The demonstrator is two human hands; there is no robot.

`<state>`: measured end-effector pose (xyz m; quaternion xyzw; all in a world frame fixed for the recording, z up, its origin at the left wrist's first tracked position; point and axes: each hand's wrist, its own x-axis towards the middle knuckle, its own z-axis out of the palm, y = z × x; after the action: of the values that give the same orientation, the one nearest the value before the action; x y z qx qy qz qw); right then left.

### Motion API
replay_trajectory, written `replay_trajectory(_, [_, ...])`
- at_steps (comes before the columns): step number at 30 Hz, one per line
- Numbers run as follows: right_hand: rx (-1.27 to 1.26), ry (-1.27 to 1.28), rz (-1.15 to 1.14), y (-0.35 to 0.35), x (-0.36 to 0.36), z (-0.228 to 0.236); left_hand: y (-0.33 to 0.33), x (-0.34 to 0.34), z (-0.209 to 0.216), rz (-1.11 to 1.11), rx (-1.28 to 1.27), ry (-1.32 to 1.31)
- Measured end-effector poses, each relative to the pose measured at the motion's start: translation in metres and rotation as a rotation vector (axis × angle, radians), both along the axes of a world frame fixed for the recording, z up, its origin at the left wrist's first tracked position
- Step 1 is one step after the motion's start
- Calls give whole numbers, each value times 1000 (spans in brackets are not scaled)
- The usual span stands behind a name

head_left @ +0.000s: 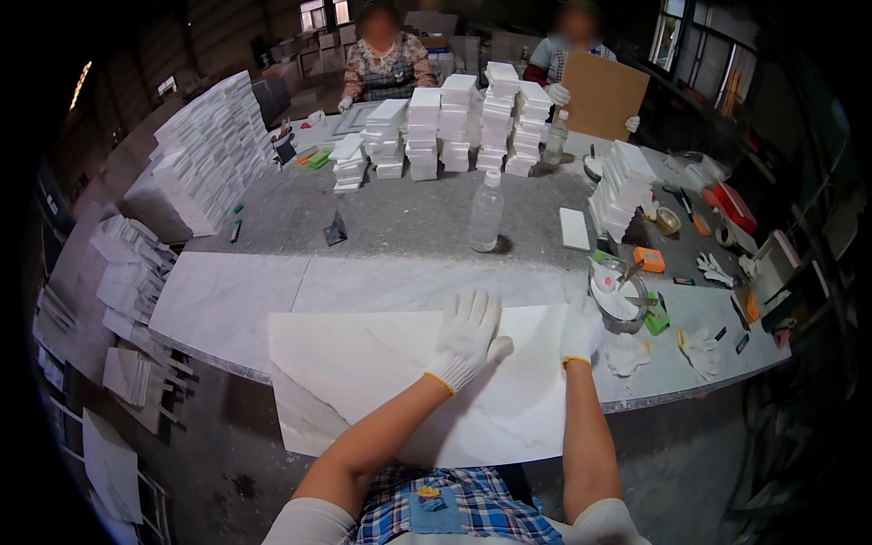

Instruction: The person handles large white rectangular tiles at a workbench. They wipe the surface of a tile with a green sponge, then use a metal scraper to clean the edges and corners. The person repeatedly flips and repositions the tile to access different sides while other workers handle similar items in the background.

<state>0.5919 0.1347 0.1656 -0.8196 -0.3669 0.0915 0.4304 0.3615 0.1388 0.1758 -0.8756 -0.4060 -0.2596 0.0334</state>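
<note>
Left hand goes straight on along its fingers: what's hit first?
Probably the clear bottle standing on the table, ahead of the left hand; depth and exact line are uncertain from this one view.

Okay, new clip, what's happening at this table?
A person in white work gloves has both hands on a white, grey-veined slab that reaches past the near edge of the table. The left hand lies palm down near its far edge; the right hand is at its right end. A metal bowl of white paste sits just beyond the right hand. Stacks of white tiles stand farther back, where a co-worker holds a brown board.
</note>
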Motion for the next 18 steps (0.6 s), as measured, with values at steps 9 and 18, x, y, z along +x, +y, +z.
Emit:
replay_trajectory(9, [13,-13,-29,4,11,-11,0,-75,2,147,-134,-3])
replay_trajectory(18, [-444,-1205,101,36,92,-106,11,-232,-7,611,-165,-18])
